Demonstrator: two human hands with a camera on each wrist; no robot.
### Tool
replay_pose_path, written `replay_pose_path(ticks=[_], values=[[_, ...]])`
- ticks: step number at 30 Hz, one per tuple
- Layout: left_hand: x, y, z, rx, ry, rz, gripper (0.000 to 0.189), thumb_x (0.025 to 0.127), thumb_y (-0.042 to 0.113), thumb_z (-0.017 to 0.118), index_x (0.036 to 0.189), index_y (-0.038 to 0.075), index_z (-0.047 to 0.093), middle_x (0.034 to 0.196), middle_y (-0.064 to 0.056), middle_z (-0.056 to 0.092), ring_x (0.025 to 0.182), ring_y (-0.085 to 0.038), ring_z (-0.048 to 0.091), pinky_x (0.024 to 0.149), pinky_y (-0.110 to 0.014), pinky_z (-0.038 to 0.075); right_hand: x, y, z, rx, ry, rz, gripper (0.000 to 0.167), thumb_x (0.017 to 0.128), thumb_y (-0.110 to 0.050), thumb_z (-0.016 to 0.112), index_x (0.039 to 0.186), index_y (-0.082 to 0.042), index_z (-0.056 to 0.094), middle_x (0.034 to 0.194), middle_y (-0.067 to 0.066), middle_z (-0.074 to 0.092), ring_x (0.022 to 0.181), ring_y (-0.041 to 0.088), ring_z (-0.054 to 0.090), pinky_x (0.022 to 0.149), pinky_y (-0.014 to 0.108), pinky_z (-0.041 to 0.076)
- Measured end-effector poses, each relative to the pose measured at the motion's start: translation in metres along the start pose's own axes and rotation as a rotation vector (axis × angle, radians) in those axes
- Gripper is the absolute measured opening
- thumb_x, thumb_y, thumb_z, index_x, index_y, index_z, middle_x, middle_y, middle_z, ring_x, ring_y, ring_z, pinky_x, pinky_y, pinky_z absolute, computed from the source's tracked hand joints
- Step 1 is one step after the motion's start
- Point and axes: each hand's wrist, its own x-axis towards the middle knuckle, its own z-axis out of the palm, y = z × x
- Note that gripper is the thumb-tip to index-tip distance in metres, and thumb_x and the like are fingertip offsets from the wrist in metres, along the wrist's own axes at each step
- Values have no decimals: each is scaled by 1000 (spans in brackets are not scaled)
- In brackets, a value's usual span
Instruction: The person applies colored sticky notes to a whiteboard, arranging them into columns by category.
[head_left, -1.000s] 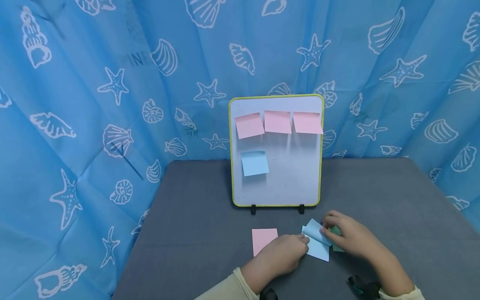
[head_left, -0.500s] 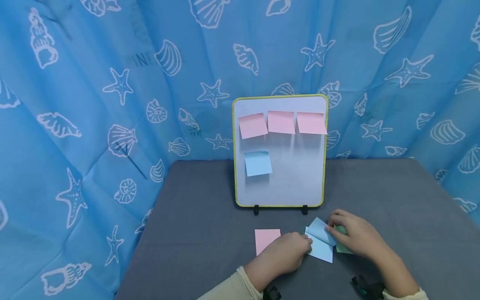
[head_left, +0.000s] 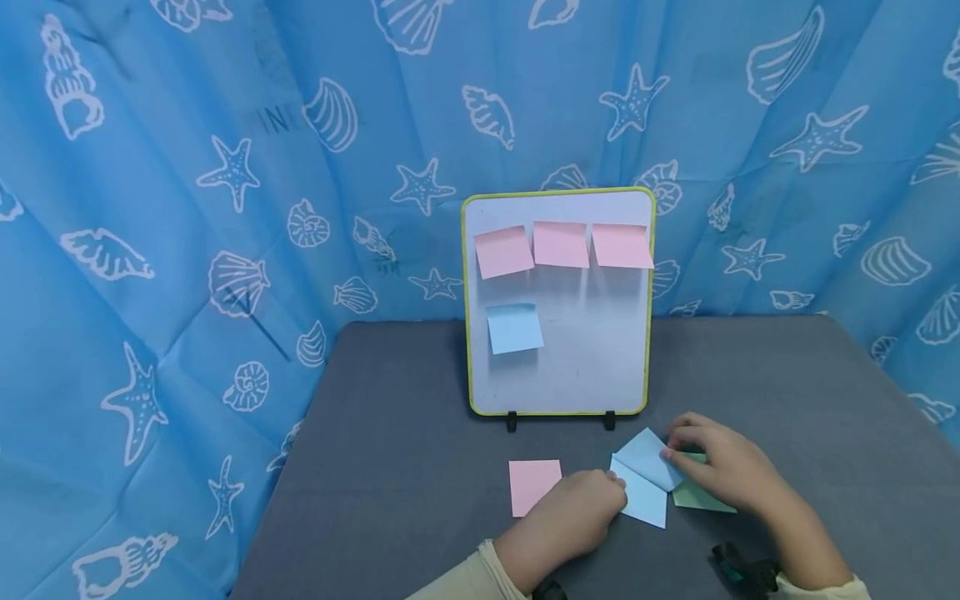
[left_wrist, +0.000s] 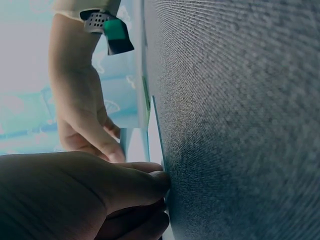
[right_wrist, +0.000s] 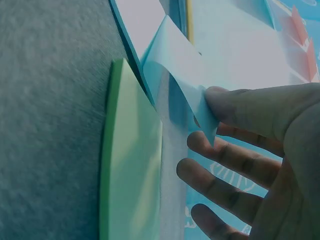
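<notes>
Right hand [head_left: 723,462] pinches the blue sheet [head_left: 651,458], lower right — peel slow and low while left hand [head_left: 573,507] pinches the pad [head_left: 645,502].

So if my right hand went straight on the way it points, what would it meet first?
Past the blue sheet it holds, your right hand would probably meet the whiteboard, low right, though depth is unclear.

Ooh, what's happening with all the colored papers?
A person's right hand pinches the top blue sheet, lifting it, while the left hand holds the blue pad. The sheet isn't off yet. A green pad and a pink square lie beside it. The whiteboard behind has three pink notes and one blue note.
</notes>
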Motion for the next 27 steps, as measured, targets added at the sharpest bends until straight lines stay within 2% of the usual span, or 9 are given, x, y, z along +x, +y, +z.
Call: replay_pose_path(ticks=[11, 14, 18, 22, 25, 27], values=[[0, 1, 1, 19, 17, 6, 18, 96, 11, 77, 99, 27, 83, 99, 14, 76, 84, 3, 67, 68, -16, 52, -2, 8, -5, 18, 26, 14, 9, 96, -29, 79, 91, -22, 78, 114, 3, 71, 99, 24, 68, 77, 49, 57], [0, 1, 2, 44, 29, 14, 17, 94, 11, 79, 96, 28, 83, 94, 14, 75, 81, 3, 65, 67, -15, 51, -3, 12, -7, 25, 38, 17, 9, 96, -28, 80, 90, -22, 78, 116, 5, 71, 100, 27, 68, 77, 50, 57], [-1, 2, 4, 58, 42, 18, 18, 93, 10, 79, 93, 28, 82, 87, 14, 70, 74, 3, 58, 64, -15, 48, -5, 17, -11, 20, 67, 24, 10, 96, -28, 80, 91, -20, 79, 115, 6, 71, 98, 26, 67, 75, 46, 54], [-2, 1, 3, 39, 46, 19, 19, 94, 9, 78, 93, 27, 82, 84, 13, 68, 70, 3, 53, 63, -15, 46, -10, 19, -17, 66, 117, 20, 9, 97, -25, 80, 91, -18, 80, 114, 7, 71, 94, 18, 66, 77, 49, 55], [-2, 1, 2, 32, 59, 19, 19, 94, 8, 77, 92, 27, 81, 81, 12, 66, 68, 2, 51, 61, -15, 44, -14, 21, -24, 109, 152, 6, 9, 97, -23, 79, 88, -20, 79, 114, 7, 71, 91, 2, 62, 79, 53, 56], [-3, 0, 3, 45, 76, 27, 20, 93, 8, 77, 88, 26, 79, 78, 11, 64, 66, 1, 51, 59, -16, 43, -16, 22, -30, 122, 183, 2, 11, 98, -21, 77, 87, -20, 78, 113, 8, 71, 88, -7, 57, 78, 49, 58]])
